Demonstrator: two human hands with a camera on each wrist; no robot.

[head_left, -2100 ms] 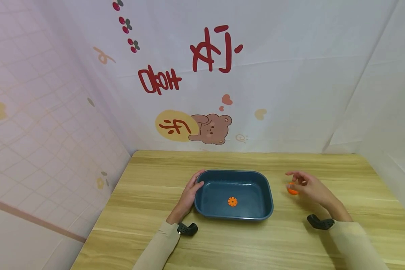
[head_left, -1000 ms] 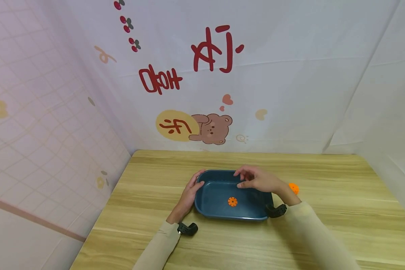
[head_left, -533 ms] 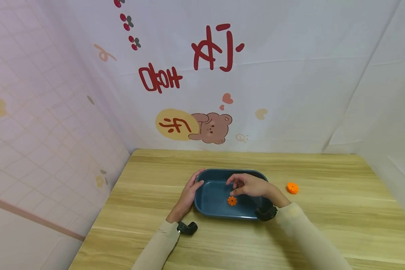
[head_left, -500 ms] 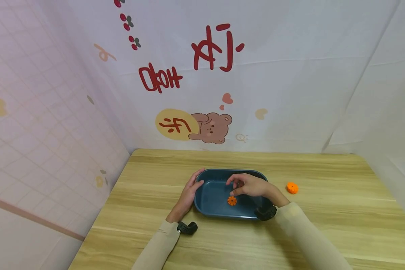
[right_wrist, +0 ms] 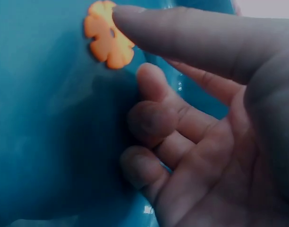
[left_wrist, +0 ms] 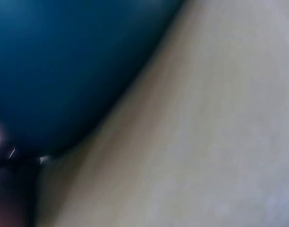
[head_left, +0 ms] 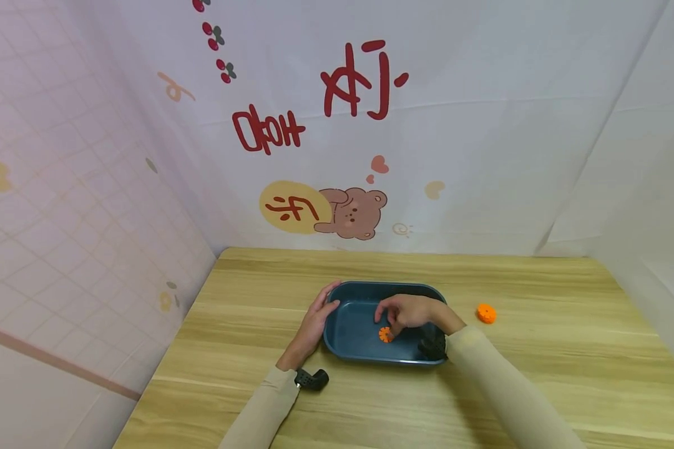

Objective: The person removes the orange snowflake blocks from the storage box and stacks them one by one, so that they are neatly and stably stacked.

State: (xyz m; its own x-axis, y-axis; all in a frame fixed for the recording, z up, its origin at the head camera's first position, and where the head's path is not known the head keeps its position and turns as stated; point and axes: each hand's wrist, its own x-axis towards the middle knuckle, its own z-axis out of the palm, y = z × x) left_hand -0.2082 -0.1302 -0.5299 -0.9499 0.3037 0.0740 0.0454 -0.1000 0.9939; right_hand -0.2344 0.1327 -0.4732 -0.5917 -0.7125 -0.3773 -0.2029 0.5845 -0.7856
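A dark blue rectangular tray (head_left: 351, 342) stands on the wooden table. My left hand (head_left: 316, 321) grips its left end, thumb over the rim and fingers outside. In the left wrist view, the blurred tray (left_wrist: 64, 56) fills the upper left; little of the hand shows there. On the tray floor lies an orange notched, flower-like disc (head_left: 384, 334) with a small central hole. My right hand (head_left: 409, 312) reaches inside, its thumb over the edge of the disc (right_wrist: 99, 35). The other fingers are loosely bent and apart from it; whether the thumb presses, I cannot tell.
Right of the tray, an orange notched piece (head_left: 486, 313), seemingly stacked discs, lies on the table (head_left: 567, 349). A printed white cloth wall (head_left: 483, 143) stands along the table's back edge. A black wrist mount (head_left: 312, 380) sits on the left wrist.
My right hand has left the orange piece at the right, moved left over the tray and lowered until its thumb overlaps the disc. Left hand, tray and disc look unmoved.
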